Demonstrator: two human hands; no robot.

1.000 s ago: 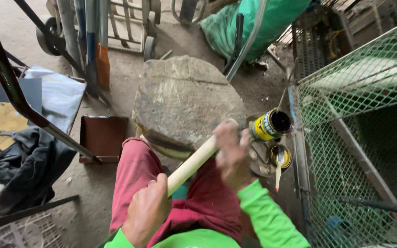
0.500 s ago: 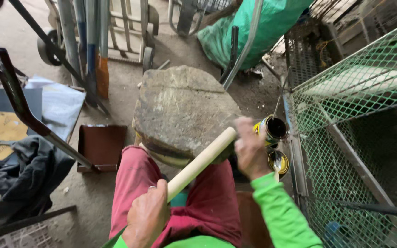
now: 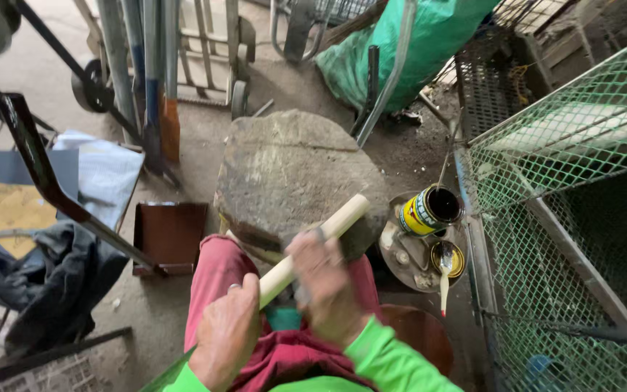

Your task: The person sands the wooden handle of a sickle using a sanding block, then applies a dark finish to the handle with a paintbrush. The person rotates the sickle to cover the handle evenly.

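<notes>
A pale wooden handle (image 3: 332,226) slants across my lap, its far end over a big grey stone block (image 3: 292,174). My left hand (image 3: 228,335) grips the handle's near end. My right hand (image 3: 324,287), blurred with motion, is closed around the middle of the handle; something grey shows under its fingers, too blurred to name. I sit in red trousers (image 3: 212,283) and green sleeves (image 3: 393,359).
An open yellow paint can (image 3: 429,210) stands right of the stone, with its lid and a brush (image 3: 445,272) beside it. Green wire mesh (image 3: 582,145) walls the right. A brown metal tray (image 3: 170,236), dark cloth (image 3: 52,279), metal bars and a green sack (image 3: 429,36) surround me.
My right hand has slid down the handle toward me, from near its far end to its middle. The left hand keeps its grip at the near end.
</notes>
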